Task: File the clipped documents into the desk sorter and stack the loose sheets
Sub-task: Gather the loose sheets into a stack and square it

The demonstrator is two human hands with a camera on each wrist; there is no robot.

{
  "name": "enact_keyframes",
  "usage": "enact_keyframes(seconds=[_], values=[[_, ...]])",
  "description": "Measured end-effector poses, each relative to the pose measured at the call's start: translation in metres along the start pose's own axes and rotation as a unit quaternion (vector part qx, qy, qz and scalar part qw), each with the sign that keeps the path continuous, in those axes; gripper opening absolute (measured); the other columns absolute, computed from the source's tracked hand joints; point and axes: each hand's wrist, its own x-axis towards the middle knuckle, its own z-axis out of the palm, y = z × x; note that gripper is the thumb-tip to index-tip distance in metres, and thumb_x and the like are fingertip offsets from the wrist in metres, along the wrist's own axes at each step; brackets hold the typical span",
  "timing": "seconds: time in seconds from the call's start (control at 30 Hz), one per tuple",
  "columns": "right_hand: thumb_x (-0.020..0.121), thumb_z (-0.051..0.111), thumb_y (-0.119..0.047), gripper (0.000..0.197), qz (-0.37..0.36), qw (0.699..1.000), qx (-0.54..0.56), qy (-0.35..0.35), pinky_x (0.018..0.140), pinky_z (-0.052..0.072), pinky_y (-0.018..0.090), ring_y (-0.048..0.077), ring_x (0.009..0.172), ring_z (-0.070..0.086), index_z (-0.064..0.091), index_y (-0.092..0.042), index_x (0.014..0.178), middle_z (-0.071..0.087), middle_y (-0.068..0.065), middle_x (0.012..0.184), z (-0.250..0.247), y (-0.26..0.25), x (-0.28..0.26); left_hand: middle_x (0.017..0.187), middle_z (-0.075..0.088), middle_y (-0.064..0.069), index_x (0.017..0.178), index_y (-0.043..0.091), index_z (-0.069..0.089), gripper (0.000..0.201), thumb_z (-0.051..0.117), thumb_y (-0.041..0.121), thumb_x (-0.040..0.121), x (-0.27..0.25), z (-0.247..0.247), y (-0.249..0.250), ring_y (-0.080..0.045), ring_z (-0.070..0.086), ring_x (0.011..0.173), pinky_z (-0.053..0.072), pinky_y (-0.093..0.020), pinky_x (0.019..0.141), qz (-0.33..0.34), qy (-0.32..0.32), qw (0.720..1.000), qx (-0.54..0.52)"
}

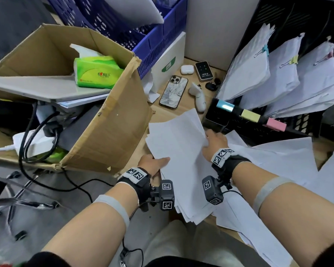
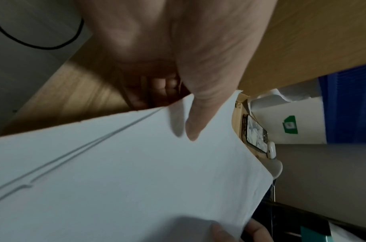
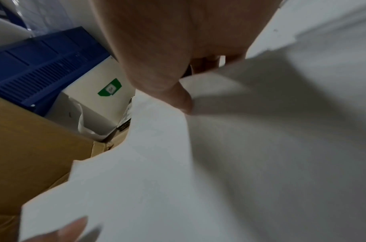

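Note:
A stack of loose white sheets (image 1: pixel 178 151) lies fanned at the desk's front edge. My left hand (image 1: pixel 154 164) grips its left side, thumb on top (image 2: pixel 193 129) and fingers (image 2: pixel 157 88) curled underneath. My right hand (image 1: pixel 213 144) pinches the stack's right edge, thumb on top (image 3: pixel 184 101). More loose sheets (image 1: pixel 281 162) spread out to the right. The black desk sorter (image 1: pixel 258 128) stands at the back right and holds three clipped documents (image 1: pixel 247 72), with blue, yellow and pink clips.
A torn cardboard box (image 1: pixel 104 120) with a green tissue pack (image 1: pixel 96 73) crowds the left. Behind the stack lie a phone (image 1: pixel 173 92), an earbud case (image 1: pixel 186 69), a small black device (image 1: pixel 203 71) and a white controller (image 1: pixel 198 97). Blue crates (image 1: pixel 143 33) stand at the back.

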Motion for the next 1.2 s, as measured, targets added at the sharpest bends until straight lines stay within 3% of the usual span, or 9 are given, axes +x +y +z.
enact_keyframes(seconds=[0.23,0.4,0.53,0.6,0.7,0.8,0.93,1.1,1.2], values=[[0.086,0.059,-0.016,0.041,0.033,0.99,0.137,-0.031,0.083,0.047,0.034,0.033,0.101,0.058,0.046,-0.01,0.124,0.059,0.013,0.107,-0.016,-0.011,0.001,0.115,0.07,0.001,0.118,0.01,0.066,0.033,0.067,0.021,0.087,-0.013,0.0,0.019,-0.023,0.067,0.105,0.051,-0.035,0.096,0.094,0.041,0.995,-0.002],[0.084,0.057,-0.004,0.018,-0.031,0.958,0.277,0.072,0.055,0.034,0.021,0.015,0.062,0.043,0.045,-0.015,0.077,0.044,-0.002,0.07,-0.063,-0.034,-0.012,0.103,0.076,-0.004,0.103,0.007,0.072,0.025,0.072,0.023,0.083,-0.038,-0.017,0.07,-0.025,0.072,0.096,0.056,-0.045,0.093,0.196,0.077,0.973,-0.093],[0.08,0.057,-0.001,0.03,-0.088,0.89,0.422,0.149,0.075,0.057,0.026,0.017,0.081,0.065,0.053,-0.014,0.106,0.066,0.006,0.092,-0.107,-0.057,-0.03,0.095,0.077,-0.003,0.089,0.015,0.073,0.017,0.079,0.021,0.074,-0.074,-0.027,0.122,-0.022,0.072,0.091,0.058,-0.043,0.09,0.342,0.084,0.924,-0.151],[0.08,0.055,0.008,0.04,-0.108,0.851,0.48,0.186,0.067,0.051,0.01,0.005,0.08,0.062,0.055,-0.012,0.114,0.065,0.001,0.094,-0.122,-0.06,-0.047,0.098,0.076,-0.009,0.093,0.012,0.074,0.016,0.08,0.014,0.078,-0.088,-0.029,0.134,-0.019,0.068,0.09,0.056,-0.044,0.089,0.39,0.067,0.904,-0.162],[0.075,0.057,0.009,0.035,-0.111,0.833,0.506,0.196,0.067,0.048,0.015,0.014,0.082,0.057,0.057,-0.01,0.104,0.061,0.005,0.091,-0.113,-0.052,-0.07,0.101,0.074,-0.01,0.103,0.006,0.071,0.024,0.075,0.01,0.08,-0.096,-0.024,0.133,-0.019,0.065,0.093,0.057,-0.039,0.09,0.432,0.055,0.887,-0.158],[0.069,0.057,-0.001,0.042,-0.054,0.85,0.498,0.164,0.081,0.049,0.032,0.021,0.092,0.057,0.057,-0.017,0.108,0.062,0.007,0.099,-0.083,-0.037,-0.08,0.088,0.07,-0.001,0.103,0.003,0.066,0.023,0.069,-0.001,0.08,-0.089,-0.016,0.112,-0.018,0.067,0.092,0.051,-0.016,0.08,0.448,0.073,0.89,-0.037],[0.076,0.059,0.006,0.037,-0.062,0.878,0.447,0.158,0.085,0.047,0.036,0.025,0.097,0.059,0.061,-0.004,0.113,0.065,0.01,0.102,-0.067,-0.028,-0.078,0.098,0.074,0.003,0.117,0.011,0.062,0.046,0.081,0.012,0.076,-0.081,-0.007,0.097,0.004,0.069,0.084,0.057,-0.022,0.083,0.383,0.038,0.922,-0.041],[0.074,0.061,0.003,0.042,-0.005,0.849,0.505,0.154,0.088,0.049,0.038,0.025,0.101,0.058,0.062,-0.025,0.105,0.065,0.007,0.108,-0.064,-0.028,-0.08,0.118,0.067,-0.003,0.129,0.019,0.047,0.086,0.092,0.035,0.057,-0.062,-0.006,0.086,-0.015,0.067,0.106,0.056,-0.035,0.09,0.323,0.045,0.943,-0.06],[0.081,0.061,0.007,0.026,-0.002,0.87,0.473,0.141,0.076,0.045,0.026,0.025,0.095,0.057,0.065,-0.006,0.103,0.063,0.009,0.1,-0.061,-0.022,-0.081,0.118,0.068,-0.004,0.13,0.016,0.051,0.072,0.089,0.023,0.068,-0.056,-0.006,0.086,-0.019,0.066,0.107,0.053,-0.033,0.09,0.304,0.035,0.951,-0.039]])
